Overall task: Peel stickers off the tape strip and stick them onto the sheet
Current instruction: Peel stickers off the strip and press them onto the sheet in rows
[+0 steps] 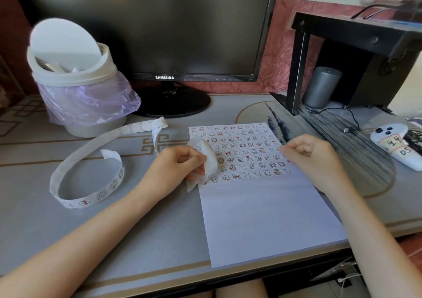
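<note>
Sheet (pixel 262 217) is about half full, with plenty left on the tape strip (pixel 101 194). Left hand (pixel 175 167) pinches the strip; right hand (pixel 312 156) is curled, can't tell if it's holding anything.

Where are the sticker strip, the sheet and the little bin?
sticker strip (pixel 100 195), head view: its near loop, stickers left on it
sheet (pixel 262 217), head view: its blank lower half
bin (pixel 75 78), head view: its pale rim
</note>
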`<state>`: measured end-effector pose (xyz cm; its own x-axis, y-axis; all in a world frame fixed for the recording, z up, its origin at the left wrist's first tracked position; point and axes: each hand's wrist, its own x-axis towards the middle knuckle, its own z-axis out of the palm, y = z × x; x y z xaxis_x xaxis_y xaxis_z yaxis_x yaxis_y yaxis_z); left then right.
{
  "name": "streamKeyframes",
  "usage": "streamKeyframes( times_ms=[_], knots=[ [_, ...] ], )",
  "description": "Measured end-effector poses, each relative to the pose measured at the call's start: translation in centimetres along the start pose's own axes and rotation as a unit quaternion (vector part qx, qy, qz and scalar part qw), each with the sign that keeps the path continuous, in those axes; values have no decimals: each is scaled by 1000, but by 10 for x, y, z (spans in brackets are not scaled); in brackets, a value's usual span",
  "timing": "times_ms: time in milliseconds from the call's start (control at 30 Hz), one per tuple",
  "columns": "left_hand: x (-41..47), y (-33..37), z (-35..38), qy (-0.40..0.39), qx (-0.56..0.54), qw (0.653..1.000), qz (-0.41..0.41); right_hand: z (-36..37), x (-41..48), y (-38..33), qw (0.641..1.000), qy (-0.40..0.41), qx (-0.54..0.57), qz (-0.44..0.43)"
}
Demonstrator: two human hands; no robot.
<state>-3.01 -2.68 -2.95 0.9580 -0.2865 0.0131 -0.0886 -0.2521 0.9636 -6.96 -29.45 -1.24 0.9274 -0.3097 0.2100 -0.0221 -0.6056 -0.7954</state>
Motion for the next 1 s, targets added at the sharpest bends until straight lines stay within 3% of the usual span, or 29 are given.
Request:
streamKeyframes(
  times_ms=[233,367,633,1000],
  knots=[
    [-1,5,-1,34,-58,998,17,52,-7,-46,977,-163,124,-59],
    [-1,6,-1,48,-71,996,33,76,-12,-54,962,-204,166,-78],
    [1,8,-1,36,-138,990,21,81,-17,-63,957,-166,231,-64],
    [-3,8,0,-10,-76,996,46,76,-17,-59,959,-159,212,-98]
  ],
)
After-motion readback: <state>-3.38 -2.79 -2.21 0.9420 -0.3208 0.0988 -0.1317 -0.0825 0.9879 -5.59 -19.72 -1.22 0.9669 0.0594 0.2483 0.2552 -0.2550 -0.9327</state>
